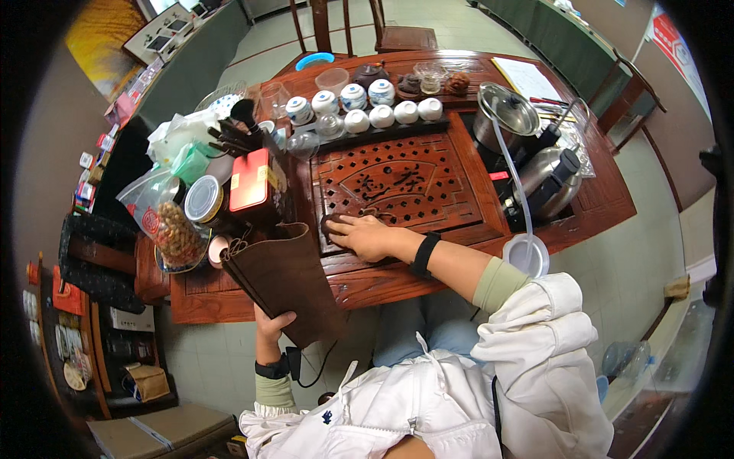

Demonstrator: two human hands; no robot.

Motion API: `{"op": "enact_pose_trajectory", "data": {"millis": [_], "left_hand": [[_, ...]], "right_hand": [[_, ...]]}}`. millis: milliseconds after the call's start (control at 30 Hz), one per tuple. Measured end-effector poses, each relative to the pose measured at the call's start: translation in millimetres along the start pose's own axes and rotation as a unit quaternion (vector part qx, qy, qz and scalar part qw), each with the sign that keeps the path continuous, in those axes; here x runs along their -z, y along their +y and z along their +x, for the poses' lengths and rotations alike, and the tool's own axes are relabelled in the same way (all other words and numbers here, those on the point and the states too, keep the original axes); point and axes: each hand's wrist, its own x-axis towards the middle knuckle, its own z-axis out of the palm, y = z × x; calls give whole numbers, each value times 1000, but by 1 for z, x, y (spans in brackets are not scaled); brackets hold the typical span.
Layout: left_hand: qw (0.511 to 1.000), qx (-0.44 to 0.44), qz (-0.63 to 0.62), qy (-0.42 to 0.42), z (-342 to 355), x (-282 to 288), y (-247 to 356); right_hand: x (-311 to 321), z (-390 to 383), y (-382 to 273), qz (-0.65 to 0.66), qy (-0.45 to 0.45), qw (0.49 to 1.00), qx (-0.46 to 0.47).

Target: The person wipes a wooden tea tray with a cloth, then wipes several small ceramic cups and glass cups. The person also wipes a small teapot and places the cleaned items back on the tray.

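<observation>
My left hand (272,327) grips the lower edge of a brown paper bag (283,277) that hangs over the front edge of the wooden tea table (428,268). My right hand (365,236) lies flat on the front left corner of the carved wooden tea tray (397,183), fingers closed over a small dark object (330,224) that is mostly hidden. A black band sits on each wrist.
Several white and blue teacups (359,107) line the tray's far edge. A red tin (251,180), a round-lidded tin (202,199) and a bag of nuts (174,237) crowd the left. Two steel kettles (535,153) with a hose stand right. Chairs stand beyond.
</observation>
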Motion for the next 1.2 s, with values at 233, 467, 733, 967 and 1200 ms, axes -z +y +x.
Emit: {"op": "enact_pose_trajectory", "data": {"millis": [233,467,733,967,1200], "left_hand": [[1000,-14,13,20,-3,3,-1],[998,-44,40,1,-2,8,-7],[999,-42,7,-6,-2,6,-8],[999,-37,22,-28,-1,11,-10],[999,-27,24,8,-3,0,-2]], "right_hand": [[-4,-65,32,-47,-2,998,-30],[-9,-149,68,-68,-103,962,-246],[-17,-160,80,-152,-214,891,-370],[-20,-160,99,-151,-129,900,-389],[-1,-127,135,-148,-105,890,-419]]}}
